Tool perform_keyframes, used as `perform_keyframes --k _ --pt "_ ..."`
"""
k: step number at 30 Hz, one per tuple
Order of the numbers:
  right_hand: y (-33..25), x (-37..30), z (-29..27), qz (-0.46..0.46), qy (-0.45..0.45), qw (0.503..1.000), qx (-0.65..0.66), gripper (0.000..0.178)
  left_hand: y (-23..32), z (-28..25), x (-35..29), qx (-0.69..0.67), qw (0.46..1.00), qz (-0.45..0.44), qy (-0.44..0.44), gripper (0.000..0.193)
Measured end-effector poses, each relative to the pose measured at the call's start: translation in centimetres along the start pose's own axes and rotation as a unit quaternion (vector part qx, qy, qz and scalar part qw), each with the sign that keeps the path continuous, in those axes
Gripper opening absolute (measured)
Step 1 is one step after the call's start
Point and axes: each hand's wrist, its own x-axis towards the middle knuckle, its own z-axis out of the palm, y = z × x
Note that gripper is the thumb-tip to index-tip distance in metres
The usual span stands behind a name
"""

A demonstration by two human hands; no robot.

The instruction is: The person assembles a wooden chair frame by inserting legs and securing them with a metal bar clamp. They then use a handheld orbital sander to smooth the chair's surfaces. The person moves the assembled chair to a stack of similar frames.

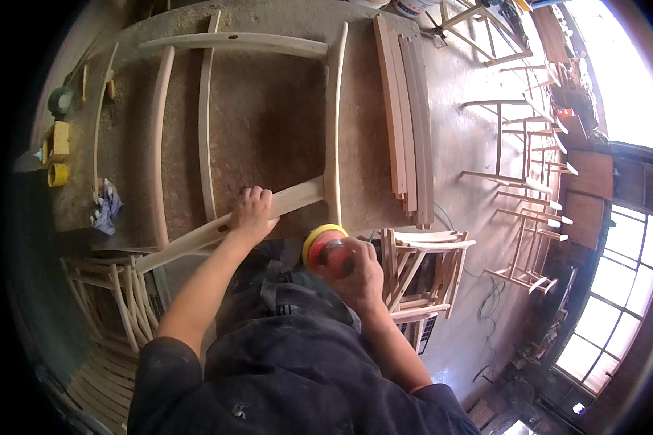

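Observation:
A pale wooden frame, its long rails and curved legs joined together, lies on the workbench in front of me. My left hand (252,216) is closed over the near wooden rail (297,196), with its fingers curled across the top edge. My right hand (359,272) grips a sander (328,249) with a red and dark body and a yellow pad rim. The sander is close to my body, just below the corner where the near rail meets the upright wooden leg (334,123). Whether its pad touches any wood I cannot tell.
Several straight wooden strips (405,123) lie side by side at the bench's right. On the left are a crumpled glove (107,208), a yellow tape roll (57,175) and a yellow block (60,140). Wooden frames (428,272) stand close by my right; more chair frames (519,181) line the right side.

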Motion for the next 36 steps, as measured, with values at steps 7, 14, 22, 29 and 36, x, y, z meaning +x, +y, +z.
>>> perform_keyframes --k 7,14,22,29,36 --pt "-0.9 0.4 1.8 0.035 -0.044 0.998 -0.008 0.064 -1.2 0.2 -1.3 -0.001 1.0 -0.015 0.002 0.053" --pt "-2.1 2.4 4.8 0.041 -0.044 0.998 0.0 0.061 -1.1 0.6 -1.0 0.015 0.999 -0.033 -0.011 0.054" --pt "-1.9 6.4 8.4 0.025 0.038 0.999 0.02 0.054 -1.2 0.4 -0.7 -0.022 0.999 -0.04 -0.029 0.049" --pt "-1.7 8.0 10.5 0.052 0.089 0.995 0.007 0.049 -1.2 0.8 -0.6 -0.033 0.995 -0.066 -0.063 0.051" --pt "-1.7 7.6 10.9 0.085 0.121 0.987 0.064 0.052 -1.2 0.0 0.0 -0.015 0.992 -0.042 -0.12 0.053"
